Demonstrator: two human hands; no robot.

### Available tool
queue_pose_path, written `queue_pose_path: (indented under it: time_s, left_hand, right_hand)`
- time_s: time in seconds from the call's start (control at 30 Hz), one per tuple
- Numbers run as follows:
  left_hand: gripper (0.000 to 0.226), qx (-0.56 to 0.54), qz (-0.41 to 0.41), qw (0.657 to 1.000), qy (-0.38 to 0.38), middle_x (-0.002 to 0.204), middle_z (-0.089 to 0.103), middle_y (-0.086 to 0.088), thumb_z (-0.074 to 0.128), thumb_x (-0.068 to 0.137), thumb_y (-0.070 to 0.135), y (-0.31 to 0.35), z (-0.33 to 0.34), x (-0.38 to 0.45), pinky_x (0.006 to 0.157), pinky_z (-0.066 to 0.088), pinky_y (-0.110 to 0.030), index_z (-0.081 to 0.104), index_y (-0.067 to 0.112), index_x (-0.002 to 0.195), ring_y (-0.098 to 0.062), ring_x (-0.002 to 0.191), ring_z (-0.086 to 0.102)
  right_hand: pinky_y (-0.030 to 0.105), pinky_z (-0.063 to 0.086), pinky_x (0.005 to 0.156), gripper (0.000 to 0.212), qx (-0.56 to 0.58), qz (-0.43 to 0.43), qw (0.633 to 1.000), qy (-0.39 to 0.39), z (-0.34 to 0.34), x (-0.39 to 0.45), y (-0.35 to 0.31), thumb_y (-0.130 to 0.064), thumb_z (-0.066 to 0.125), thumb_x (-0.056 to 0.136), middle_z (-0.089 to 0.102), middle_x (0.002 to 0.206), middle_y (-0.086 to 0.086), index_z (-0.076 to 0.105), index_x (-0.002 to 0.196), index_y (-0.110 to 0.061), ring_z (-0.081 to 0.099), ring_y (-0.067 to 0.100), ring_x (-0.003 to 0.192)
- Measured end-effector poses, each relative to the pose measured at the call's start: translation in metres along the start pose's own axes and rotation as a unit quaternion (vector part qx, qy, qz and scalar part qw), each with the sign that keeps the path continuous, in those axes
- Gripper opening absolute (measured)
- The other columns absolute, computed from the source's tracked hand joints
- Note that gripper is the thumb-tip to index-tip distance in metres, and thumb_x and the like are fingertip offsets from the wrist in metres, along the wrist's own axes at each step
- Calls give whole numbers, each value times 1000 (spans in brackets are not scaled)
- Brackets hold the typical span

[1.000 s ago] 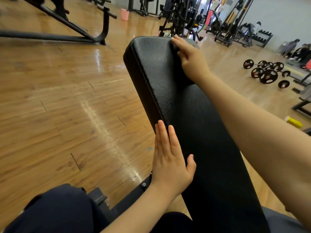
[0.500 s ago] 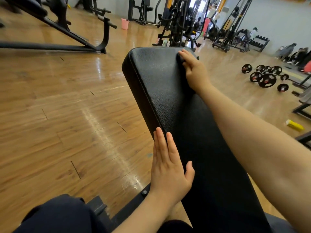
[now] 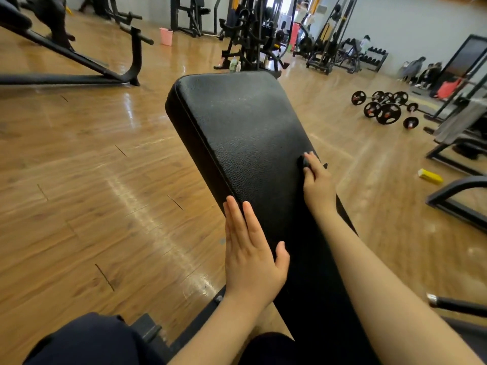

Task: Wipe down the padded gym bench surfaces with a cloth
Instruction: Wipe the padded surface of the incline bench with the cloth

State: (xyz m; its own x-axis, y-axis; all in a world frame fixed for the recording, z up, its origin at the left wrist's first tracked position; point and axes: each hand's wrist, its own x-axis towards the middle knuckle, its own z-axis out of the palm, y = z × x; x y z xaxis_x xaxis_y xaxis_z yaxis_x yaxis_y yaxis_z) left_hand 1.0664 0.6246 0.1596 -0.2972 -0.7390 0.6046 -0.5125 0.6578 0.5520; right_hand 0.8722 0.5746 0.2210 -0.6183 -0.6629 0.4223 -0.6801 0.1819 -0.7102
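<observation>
Two hands on a black padded bench in a gym.

The bench pad point(image 3: 245, 133) is black with a pebbled grain and a stitched seam along its left edge; its long axis runs from the person at the bottom up and away to a rounded far end. The left hand point(image 3: 253, 259) lies flat on the near left edge, fingers straight and together. The right hand point(image 3: 317, 183) presses on the right edge with fingers curled over a small dark cloth point(image 3: 305, 162), mostly hidden. Around it lie a glossy wooden floor point(image 3: 92, 206), barbell weights point(image 3: 386, 109) at right, and weight machines point(image 3: 250, 35) at the back.
</observation>
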Motion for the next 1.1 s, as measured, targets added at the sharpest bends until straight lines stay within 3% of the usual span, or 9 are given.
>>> queue_pose_path:
  time_s: [0.13, 0.23, 0.3, 0.37, 0.47, 0.63, 0.9, 1.0, 1.1]
  left_hand:
    - [91, -6, 0, 1000, -2, 152, -6, -30, 42, 82, 40, 2, -3, 2, 111, 21, -47, -4, -4, 147, -40, 142, 4]
    - [89, -9, -1, 1000, -8, 152, -6, -31, 42, 82, 39, 1, -3, 2, 111, 21, -47, -3, -4, 146, -41, 142, 5]
    - [89, -7, 0, 1000, -11, 152, -7, -30, 41, 83, 39, 0, -3, 1, 112, 19, -47, -4, -4, 146, -39, 142, 2]
    - [89, -7, 6, 1000, -12, 152, -8, -30, 42, 83, 39, 0, -3, 2, 112, 19, -47, -4, -4, 146, -39, 143, 1]
    - [88, -11, 11, 1000, -10, 151, -7, -31, 42, 83, 38, -1, -3, 3, 113, 18, -46, -3, -4, 146, -41, 142, 2]
    - [87, -33, 7, 999, -6, 151, -9, -30, 43, 84, 37, 0, 0, 2, 114, 21, -47, 0, -6, 145, -41, 143, -1]
    - [85, -52, 4, 999, -2, 151, -9, -28, 43, 84, 35, 1, -1, 3, 115, 17, -46, 1, -5, 145, -41, 143, -2]
    - [84, -61, 3, 998, 0, 150, -8, -30, 44, 83, 34, 2, 0, 3, 115, 20, -48, 2, -5, 145, -45, 142, 2]
    - [84, -72, 6, 997, -4, 150, -8, -35, 44, 83, 33, 0, 1, 4, 114, 22, -52, 1, -3, 146, -46, 142, 2]
  right_hand:
    - [2, 21, 95, 37, 10, 22, 1000, 16, -9, -9, -5, 1, 41, 95, 51, 136, 7, 54, 129, -7, 41, 18, 131]
    - [9, 24, 103, 37, 31, -34, 999, 25, -2, 0, -39, 5, 41, 93, 52, 134, 12, 55, 126, -2, 43, 21, 129]
    - [-3, 12, 99, 38, 10, -84, 996, -2, 7, -5, -53, 7, 42, 91, 50, 136, 14, 54, 127, -1, 40, 22, 132]
    - [0, 12, 103, 41, 7, -102, 995, -17, 13, -11, -52, 8, 42, 91, 47, 139, 13, 53, 129, -3, 36, 22, 135]
    - [19, 25, 109, 42, 30, -61, 998, 5, 7, -21, -37, 7, 42, 91, 47, 140, 9, 55, 128, -6, 36, 19, 135]
    - [8, 18, 102, 41, 15, 27, 999, 27, -18, -56, 9, 3, 41, 94, 45, 142, 0, 53, 131, -12, 32, 12, 136]
    - [14, 22, 102, 38, -42, 205, 976, 66, -70, -145, 101, -3, 40, 98, 45, 143, 1, 50, 133, -11, 34, 15, 135]
    - [19, 24, 105, 37, -24, 200, 977, 63, -70, -131, 88, -5, 38, 98, 46, 141, 1, 50, 133, -11, 34, 17, 136]
    - [13, 22, 104, 39, 11, 99, 994, 52, -50, -104, 38, 0, 39, 97, 46, 141, 3, 50, 133, -10, 32, 16, 136]
